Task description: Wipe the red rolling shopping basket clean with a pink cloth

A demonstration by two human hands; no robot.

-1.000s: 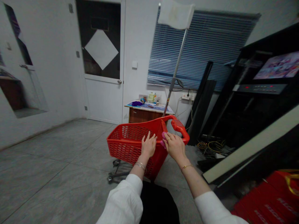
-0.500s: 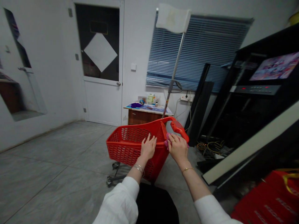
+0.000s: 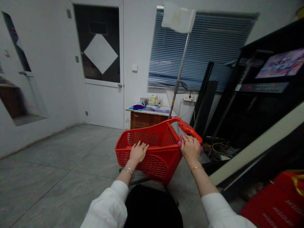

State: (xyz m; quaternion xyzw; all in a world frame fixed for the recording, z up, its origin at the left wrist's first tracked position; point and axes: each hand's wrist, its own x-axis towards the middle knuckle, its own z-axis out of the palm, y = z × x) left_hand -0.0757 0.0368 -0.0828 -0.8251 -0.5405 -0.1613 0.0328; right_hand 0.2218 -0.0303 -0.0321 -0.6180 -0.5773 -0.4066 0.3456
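Note:
A red plastic shopping basket on wheels (image 3: 152, 152) stands on the grey tiled floor in front of me, with its red handle (image 3: 190, 129) raised at the right. My left hand (image 3: 137, 152) rests on the basket's near rim, fingers laid over the edge. My right hand (image 3: 190, 148) is closed on a pink cloth (image 3: 180, 141) and presses it against the basket's right corner, just below the handle.
A mop with a white head (image 3: 178, 17) leans behind the basket. A small wooden cabinet (image 3: 147, 117) holds bottles under a blue window blind. Black boards and a black machine (image 3: 261, 104) fill the right side. Red boxes (image 3: 277, 205) lie at lower right. A white door (image 3: 102, 69) is at the back.
The basket has turned and shifted to the right. My left hand slid left along the rim, and my right hand with the cloth moved right, toward the handle.

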